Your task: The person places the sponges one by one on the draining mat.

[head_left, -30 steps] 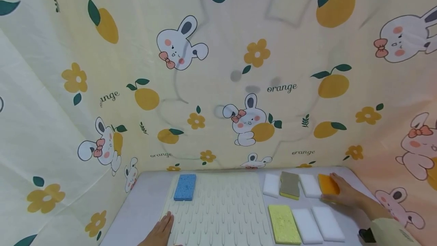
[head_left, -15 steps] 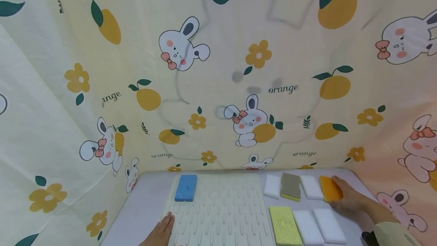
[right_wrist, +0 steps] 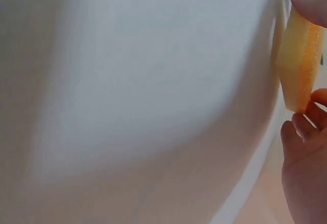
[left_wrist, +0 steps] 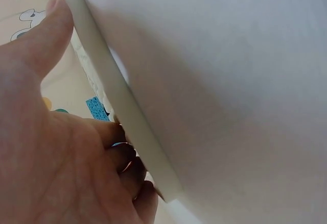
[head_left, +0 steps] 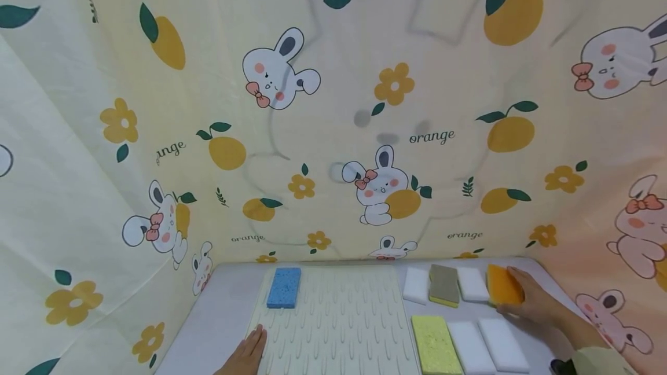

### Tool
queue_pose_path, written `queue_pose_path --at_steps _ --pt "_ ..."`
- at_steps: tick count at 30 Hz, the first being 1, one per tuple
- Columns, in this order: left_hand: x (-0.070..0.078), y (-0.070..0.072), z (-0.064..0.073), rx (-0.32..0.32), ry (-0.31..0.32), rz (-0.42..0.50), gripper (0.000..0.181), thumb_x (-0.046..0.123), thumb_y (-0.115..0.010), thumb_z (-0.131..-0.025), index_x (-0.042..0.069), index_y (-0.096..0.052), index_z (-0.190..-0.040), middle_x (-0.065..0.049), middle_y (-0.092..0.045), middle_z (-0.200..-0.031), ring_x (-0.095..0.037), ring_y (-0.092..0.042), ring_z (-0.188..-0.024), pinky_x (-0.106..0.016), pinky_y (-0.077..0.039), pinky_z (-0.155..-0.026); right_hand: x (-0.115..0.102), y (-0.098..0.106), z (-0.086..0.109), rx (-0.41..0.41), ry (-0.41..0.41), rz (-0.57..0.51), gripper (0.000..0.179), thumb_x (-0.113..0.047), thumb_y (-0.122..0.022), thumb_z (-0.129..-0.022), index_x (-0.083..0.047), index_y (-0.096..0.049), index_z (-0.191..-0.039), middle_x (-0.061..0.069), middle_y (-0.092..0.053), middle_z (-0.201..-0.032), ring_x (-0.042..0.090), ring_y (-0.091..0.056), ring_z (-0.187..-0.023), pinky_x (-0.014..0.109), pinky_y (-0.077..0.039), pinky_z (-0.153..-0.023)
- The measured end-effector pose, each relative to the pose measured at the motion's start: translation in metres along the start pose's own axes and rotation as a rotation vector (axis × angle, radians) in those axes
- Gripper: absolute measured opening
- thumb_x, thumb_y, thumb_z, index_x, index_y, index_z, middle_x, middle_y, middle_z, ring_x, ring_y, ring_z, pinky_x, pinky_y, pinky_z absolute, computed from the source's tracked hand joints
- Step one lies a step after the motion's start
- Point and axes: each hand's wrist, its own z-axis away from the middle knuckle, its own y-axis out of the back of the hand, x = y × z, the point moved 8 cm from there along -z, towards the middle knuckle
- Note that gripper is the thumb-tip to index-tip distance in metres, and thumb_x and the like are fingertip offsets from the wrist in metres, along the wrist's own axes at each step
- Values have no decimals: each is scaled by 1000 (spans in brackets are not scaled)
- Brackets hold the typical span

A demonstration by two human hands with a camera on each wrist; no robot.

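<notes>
My right hand [head_left: 537, 305] holds an orange sponge [head_left: 502, 284] at the back right of the table. In the right wrist view the sponge [right_wrist: 301, 55] shows a pale layer and an orange layer, with the thumb at one end and fingertips at the other. My left hand [head_left: 245, 352] rests at the left edge of a white ribbed board [head_left: 344, 317], fingers extended. The left wrist view has its fingers along the board's rim [left_wrist: 122, 101] and the thumb stretched out. A blue sponge [head_left: 283, 287] lies on the board's far left corner.
Right of the board lie a grey-and-yellow sponge [head_left: 444, 285], a yellow sponge [head_left: 436, 344], and several white sponges [head_left: 473, 284] in two rows. A patterned cloth [head_left: 333, 132] walls in the table's [head_left: 203, 323] back and sides.
My right thumb has shifted slightly rightward along the orange sponge's near edge, and the sponge's tilt has changed a little. The left hand stays on the board's edge.
</notes>
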Motion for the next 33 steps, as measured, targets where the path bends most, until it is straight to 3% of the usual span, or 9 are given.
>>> queue_pose_path --at_steps 4,10,18,25,33 --pt "-2 -1 -1 -3 4 -5 119 75 -68 -90 -15 -33 -160 -31 -30 -169 -53 -33 -154 -69 -33 -120 -11 8 2 39 15 -11 123 -48 -89 -85 22 -19 -158 49 -21 -156 66 -34 -135 83 -30 -107" --pt "3 3 -1 36 -48 39 110 69 -65 -97 -17 -35 -158 -35 -31 -167 -56 -36 -151 -72 -35 -116 -30 14 2 82 60 -34 120 -47 -88 -88 18 -18 -161 48 -22 -158 68 -34 -136 84 -31 -105" --pt "0 -3 -2 18 -32 1 116 72 -69 -92 -17 -34 -158 -34 -31 -167 -56 -36 -151 -70 -36 -117 -33 10 8 105 76 -58 115 -43 -85 -92 17 -17 -162 47 -21 -159 69 -38 -134 83 -39 -101" --pt "-1 -4 -2 26 -39 -11 113 70 -68 -93 -18 -36 -157 -34 -33 -167 -57 -38 -149 -70 -38 -115 -33 14 11 93 45 -62 120 -49 -83 -92 14 -12 -164 47 -18 -160 67 -36 -135 83 -38 -102" --pt "1 -1 -1 31 -54 -29 113 69 -69 -94 -18 -35 -156 -34 -33 -166 -57 -38 -149 -70 -38 -115 -50 17 15 129 90 -79 117 -44 -86 -90 13 -15 -165 45 -20 -162 66 -38 -135 83 -40 -100"
